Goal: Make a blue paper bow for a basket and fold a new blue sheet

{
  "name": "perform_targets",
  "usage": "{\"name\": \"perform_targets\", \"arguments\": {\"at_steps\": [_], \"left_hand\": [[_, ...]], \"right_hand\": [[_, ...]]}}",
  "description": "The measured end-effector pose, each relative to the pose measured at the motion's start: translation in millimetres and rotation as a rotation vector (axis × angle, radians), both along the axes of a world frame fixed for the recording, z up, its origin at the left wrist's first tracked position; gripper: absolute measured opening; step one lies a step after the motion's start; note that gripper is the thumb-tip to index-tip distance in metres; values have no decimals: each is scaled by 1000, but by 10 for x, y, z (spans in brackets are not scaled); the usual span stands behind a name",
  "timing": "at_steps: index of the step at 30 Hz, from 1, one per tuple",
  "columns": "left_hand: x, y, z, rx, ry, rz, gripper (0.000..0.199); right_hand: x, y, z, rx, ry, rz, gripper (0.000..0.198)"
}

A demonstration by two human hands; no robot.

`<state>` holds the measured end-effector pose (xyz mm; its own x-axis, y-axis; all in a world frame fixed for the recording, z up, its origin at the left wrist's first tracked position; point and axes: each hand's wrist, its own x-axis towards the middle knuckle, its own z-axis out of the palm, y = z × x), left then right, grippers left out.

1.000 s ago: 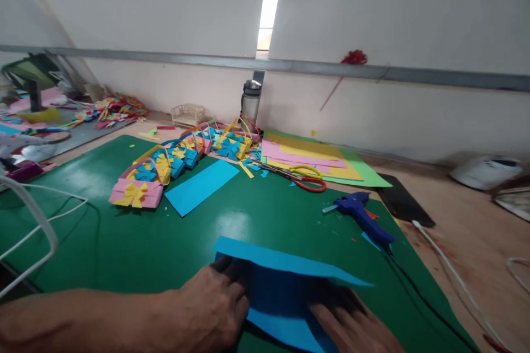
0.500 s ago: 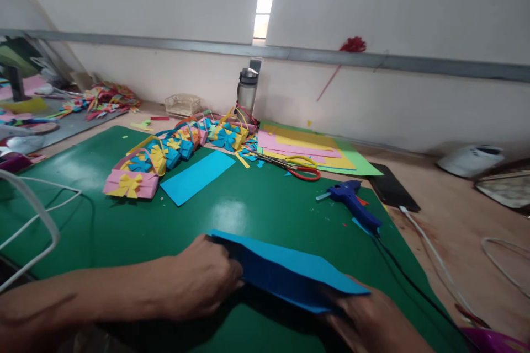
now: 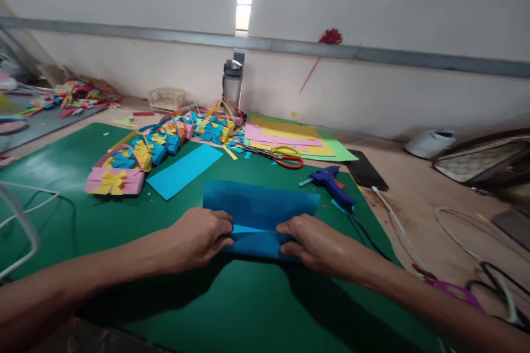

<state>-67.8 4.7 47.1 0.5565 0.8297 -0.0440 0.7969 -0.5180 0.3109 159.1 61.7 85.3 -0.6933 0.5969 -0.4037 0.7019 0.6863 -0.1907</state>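
Note:
A creased sheet of blue paper (image 3: 260, 201) is held low over the green mat (image 3: 232, 303), its back panel standing up and its front part folded toward me. My left hand (image 3: 202, 237) grips its left end, fingers closed on the fold. At the right end my right hand (image 3: 308, 240) pinches the same paper between thumb and fingers. Beyond them a flat blue strip (image 3: 186, 171) of paper lies on the mat. To its left stands a row of small paper baskets, the nearest a pink basket (image 3: 116, 181) with a yellow bow.
A blue glue gun (image 3: 335, 185) lies right of the paper, its cord trailing toward me. Behind are scissors (image 3: 285, 157), stacked coloured sheets (image 3: 290, 140) and a bottle (image 3: 232, 83). A dark phone (image 3: 366, 170) with a white cable sits at the mat's right edge.
The blue paper has turned from slanted and edge-on to level, its inside facing me. Both hands have moved up and forward with it, and the view has shifted right.

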Motion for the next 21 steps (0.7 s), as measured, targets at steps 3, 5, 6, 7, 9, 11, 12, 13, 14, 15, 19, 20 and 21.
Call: {"name": "perform_targets", "arguments": {"at_steps": [3,5,6,7,9,11,12,13,14,15,19,20,21], "left_hand": [[30,18,-63,25,65,31,12],[69,8,-112,92,140,49,15],[96,-7,-138,150,186,56,23],[127,-28,-165,220,229,59,31],[199,-84,-227,359,281,43,38],[281,-147,-296,434,265,9,40],[322,-176,-333,441,242,-9,45],[360,-202,-369,435,220,-24,52],[393,-224,-402,422,203,-34,59],[419,-243,-431,412,188,-41,65],[439,-294,-480,382,146,-66,77],[428,-301,-476,367,139,-73,76],[414,-306,-469,345,133,-76,75]], "right_hand": [[-36,65,-13,-54,40,-13,16],[-61,107,-43,-80,46,-7,23],[-73,127,-64,-85,44,-6,25],[-83,145,-86,-86,42,-6,25],[-97,173,-128,-89,38,-17,22],[-105,192,-154,-106,27,-23,18],[-108,200,-161,-117,21,-22,17],[-111,208,-163,-126,17,-22,17],[-113,217,-164,-136,13,-22,16],[-115,227,-165,-151,8,-23,16],[-121,278,-191,-220,-7,-61,17],[-121,290,-202,-229,-10,-65,18],[-121,300,-213,-231,-12,-64,19]]}}
